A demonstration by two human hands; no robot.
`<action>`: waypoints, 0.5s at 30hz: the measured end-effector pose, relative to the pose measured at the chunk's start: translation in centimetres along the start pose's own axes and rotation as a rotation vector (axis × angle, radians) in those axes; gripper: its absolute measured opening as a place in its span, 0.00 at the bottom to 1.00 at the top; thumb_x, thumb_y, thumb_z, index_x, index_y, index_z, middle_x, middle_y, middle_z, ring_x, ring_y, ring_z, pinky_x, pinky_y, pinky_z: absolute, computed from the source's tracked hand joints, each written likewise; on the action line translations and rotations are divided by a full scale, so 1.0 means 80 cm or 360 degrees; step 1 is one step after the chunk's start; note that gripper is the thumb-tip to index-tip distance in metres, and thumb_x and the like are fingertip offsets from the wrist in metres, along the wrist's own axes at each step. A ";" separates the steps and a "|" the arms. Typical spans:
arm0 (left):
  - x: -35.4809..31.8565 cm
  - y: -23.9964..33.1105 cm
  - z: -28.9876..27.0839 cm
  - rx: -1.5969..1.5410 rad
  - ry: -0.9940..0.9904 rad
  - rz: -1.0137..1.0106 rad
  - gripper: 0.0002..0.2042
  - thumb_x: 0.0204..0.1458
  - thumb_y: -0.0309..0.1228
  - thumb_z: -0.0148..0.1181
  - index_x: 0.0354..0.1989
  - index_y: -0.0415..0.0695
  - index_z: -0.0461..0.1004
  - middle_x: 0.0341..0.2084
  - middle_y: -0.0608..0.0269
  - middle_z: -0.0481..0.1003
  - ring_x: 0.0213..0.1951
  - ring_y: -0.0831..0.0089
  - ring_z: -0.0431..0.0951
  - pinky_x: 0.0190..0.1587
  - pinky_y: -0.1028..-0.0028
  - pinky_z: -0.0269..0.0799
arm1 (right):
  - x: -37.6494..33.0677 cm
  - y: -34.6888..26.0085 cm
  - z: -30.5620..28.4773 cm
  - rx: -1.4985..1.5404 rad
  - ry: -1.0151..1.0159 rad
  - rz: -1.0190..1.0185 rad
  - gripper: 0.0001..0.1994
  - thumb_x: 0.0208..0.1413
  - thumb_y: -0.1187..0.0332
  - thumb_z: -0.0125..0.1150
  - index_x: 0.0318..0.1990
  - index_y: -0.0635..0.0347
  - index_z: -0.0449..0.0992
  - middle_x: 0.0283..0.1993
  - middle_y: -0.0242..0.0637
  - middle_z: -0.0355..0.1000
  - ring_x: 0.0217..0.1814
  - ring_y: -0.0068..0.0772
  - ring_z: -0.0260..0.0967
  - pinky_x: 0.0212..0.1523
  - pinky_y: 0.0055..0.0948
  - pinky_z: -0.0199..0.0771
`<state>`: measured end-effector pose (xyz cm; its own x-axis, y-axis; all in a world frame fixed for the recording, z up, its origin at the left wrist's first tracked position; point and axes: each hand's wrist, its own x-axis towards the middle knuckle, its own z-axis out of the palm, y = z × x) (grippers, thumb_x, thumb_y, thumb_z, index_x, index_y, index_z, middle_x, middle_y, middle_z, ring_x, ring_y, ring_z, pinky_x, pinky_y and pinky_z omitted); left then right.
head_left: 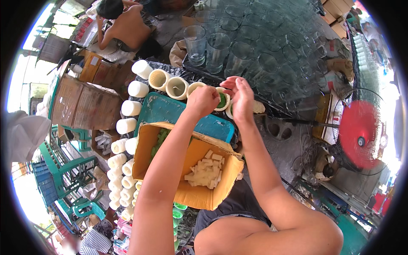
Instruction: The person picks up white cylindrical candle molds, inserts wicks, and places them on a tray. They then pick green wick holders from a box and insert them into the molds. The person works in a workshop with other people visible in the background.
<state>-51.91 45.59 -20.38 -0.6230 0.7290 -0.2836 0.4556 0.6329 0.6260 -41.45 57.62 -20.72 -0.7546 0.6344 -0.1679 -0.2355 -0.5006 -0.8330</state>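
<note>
Hovering hands (204, 101) (242, 100), hollow cyls (177, 87), cardbd box (196, 198)

The cylinders (177, 88) look matt, the tray (163, 108) smooth plastic.

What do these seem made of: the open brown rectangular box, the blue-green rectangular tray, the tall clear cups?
Box: matte cardboard, by its rough rim. Tray: probably smooth plastic, with soft highlights. Cups: glass or clear plastic, glossy and transparent; unclear which.
</note>
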 end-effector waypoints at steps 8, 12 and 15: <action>-0.223 0.021 -0.113 -0.0894 0.1035 -0.0130 0.05 0.65 0.24 0.62 0.45 0.38 0.82 0.32 0.63 0.83 0.30 0.82 0.76 0.36 0.78 0.72 | -0.122 -0.106 0.084 -0.0477 -0.1129 0.0421 0.12 0.73 0.68 0.55 0.55 0.63 0.77 0.49 0.36 0.80 0.53 0.28 0.78 0.56 0.31 0.78; -0.379 -0.014 -0.088 -0.0731 0.1283 -0.0515 0.05 0.67 0.23 0.60 0.47 0.37 0.80 0.31 0.68 0.80 0.29 0.85 0.72 0.33 0.79 0.67 | -0.172 0.001 0.146 -0.1800 -0.2004 0.0121 0.13 0.64 0.68 0.63 0.52 0.63 0.81 0.44 0.57 0.82 0.50 0.59 0.81 0.53 0.48 0.81; -0.470 -0.020 -0.047 -0.0724 0.1358 -0.0703 0.05 0.67 0.23 0.60 0.46 0.37 0.80 0.30 0.68 0.79 0.29 0.86 0.71 0.32 0.80 0.65 | -0.177 0.124 0.176 -0.2694 -0.2450 0.0269 0.26 0.60 0.57 0.71 0.61 0.62 0.77 0.57 0.57 0.79 0.64 0.59 0.76 0.66 0.56 0.75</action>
<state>-31.60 16.18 -8.02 -0.9953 -0.0773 -0.0590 -0.0904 0.5112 0.8547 -41.75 35.35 -19.17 -0.6426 -0.5288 -0.5545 -0.2106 0.8177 -0.5358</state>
